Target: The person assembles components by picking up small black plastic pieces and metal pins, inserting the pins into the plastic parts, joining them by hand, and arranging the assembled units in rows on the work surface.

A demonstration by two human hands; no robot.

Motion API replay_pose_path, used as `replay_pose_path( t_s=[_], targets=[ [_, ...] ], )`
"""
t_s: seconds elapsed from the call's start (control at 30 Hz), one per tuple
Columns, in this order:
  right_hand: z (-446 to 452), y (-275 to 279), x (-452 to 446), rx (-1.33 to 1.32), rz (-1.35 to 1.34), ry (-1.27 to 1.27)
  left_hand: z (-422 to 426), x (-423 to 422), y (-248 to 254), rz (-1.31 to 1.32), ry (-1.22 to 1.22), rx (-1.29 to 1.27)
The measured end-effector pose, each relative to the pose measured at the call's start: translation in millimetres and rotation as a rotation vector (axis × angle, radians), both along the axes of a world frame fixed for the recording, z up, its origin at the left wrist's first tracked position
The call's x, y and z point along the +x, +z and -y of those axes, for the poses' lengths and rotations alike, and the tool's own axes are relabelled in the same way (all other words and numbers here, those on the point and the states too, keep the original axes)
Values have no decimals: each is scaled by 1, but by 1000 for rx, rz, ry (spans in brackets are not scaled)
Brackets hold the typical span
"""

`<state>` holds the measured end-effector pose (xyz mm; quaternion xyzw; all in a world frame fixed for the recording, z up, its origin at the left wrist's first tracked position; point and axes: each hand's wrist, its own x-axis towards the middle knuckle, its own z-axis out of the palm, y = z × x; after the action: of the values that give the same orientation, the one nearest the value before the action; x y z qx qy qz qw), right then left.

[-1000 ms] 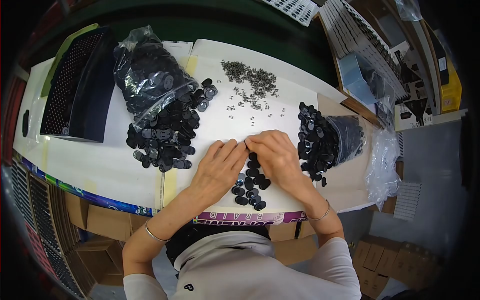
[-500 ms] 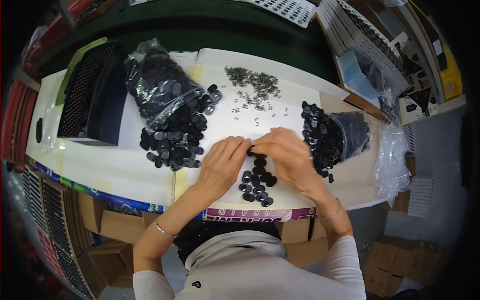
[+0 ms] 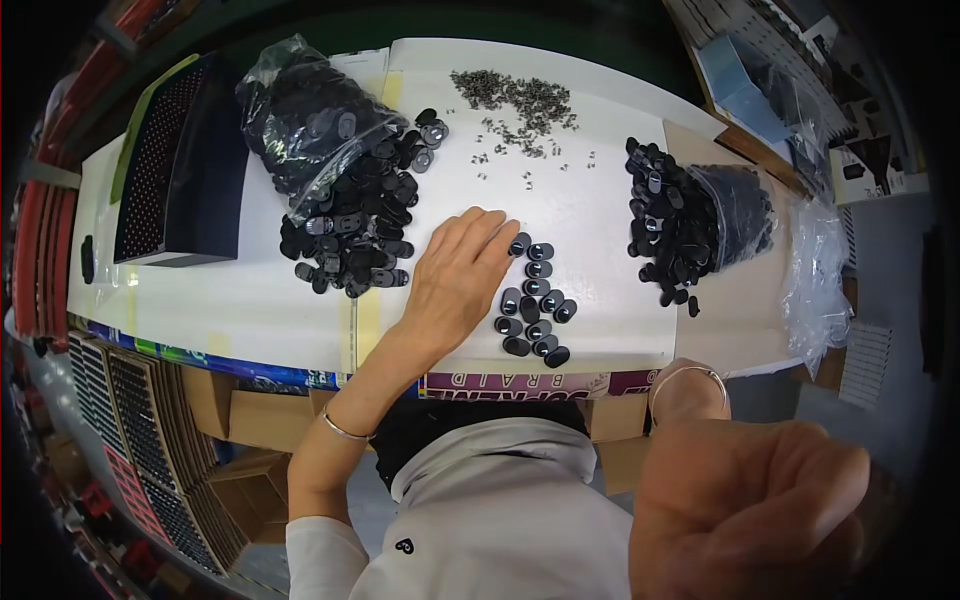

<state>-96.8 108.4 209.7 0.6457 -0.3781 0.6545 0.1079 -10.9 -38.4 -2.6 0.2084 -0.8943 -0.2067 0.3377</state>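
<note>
Mid-frame, the left hand point(image 3: 460, 275), fingers loosely bent, grip unclear, is nearer the top piece point(image 3: 521, 243), just right of its fingertips, slanting up-right. The right hand point(image 3: 745, 500) curls lower right, contents hidden.

Surface, long, white-topped; front edge printed purple and blue point(image 3: 600, 330). Area beyond, dark green point(image 3: 580, 22). Floor, grey, at right point(image 3: 890, 290). Cardboard boxes, brown, below point(image 3: 265, 415). Trays, stacked, lower left point(image 3: 130, 400). Light, bright over surface.

Workshop or small factory, assembly station: white surface point(image 3: 600, 235) bearing heaps of small black parts point(image 3: 352, 226) spilling from clear plastic bags point(image 3: 305, 140), scatter of tiny metal pieces point(image 3: 528, 104); stacked parts trays point(image 3: 142, 412), open cardboard boxes point(image 3: 268, 416) below.
</note>
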Motion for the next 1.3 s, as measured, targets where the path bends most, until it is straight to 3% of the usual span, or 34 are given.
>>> replay_pose_path(
  t_s=[0.07, 0.2, 0.3, 0.37, 0.4, 0.47, 0.5, 0.57, 0.7, 0.77, 0.9, 0.97, 1.17, 1.3],
  targets=[
    [-6, 8, 5, 207, 61, -95, -1, 0, -1, -2, 1, -1],
    [18, 14, 43, 181, 184, -326, -2, 0, -2, 5, 8, 5],
    [-22, 15, 34, 412, 121, -268, -1, 0, -2, -1, 8, 14],
    [-25, 12, 33, 408, 136, -212, -1, 1, -2, -2, 6, 15],
    [-1, 9, 38, 286, 199, -212, -2, 1, -2, 3, 7, 12],
    [15, 8, 23, 207, 62, -134, -1, 0, -2, 8, 6, 7],
    [7, 10, 0, 252, -134, -52, -1, 0, -2, 11, 6, 6],
    [-1, 12, -8, 357, -211, -7, -1, 0, -2, 13, 7, 3],
    [-39, 5, 11, 352, 488, -167, -1, 0, -2, 7, 7, 5],
    [-53, 1, 10, 388, 750, -84, -1, 0, -2, 11, 4, 11],
    [-33, 53, 4, 778, 855, 441, -1, -1, -2, 4, 4, -1],
    [-20, 51, -4, 801, 757, 532, -1, 0, 0, 6, 12, -2],
    [40, -53, -57, 387, 81, 250, 0, 2, 9, 17, -12, 47],
    [42, -89, -72, 357, -15, 252, -3, 1, 17, -3, -116, 172]
  ],
)
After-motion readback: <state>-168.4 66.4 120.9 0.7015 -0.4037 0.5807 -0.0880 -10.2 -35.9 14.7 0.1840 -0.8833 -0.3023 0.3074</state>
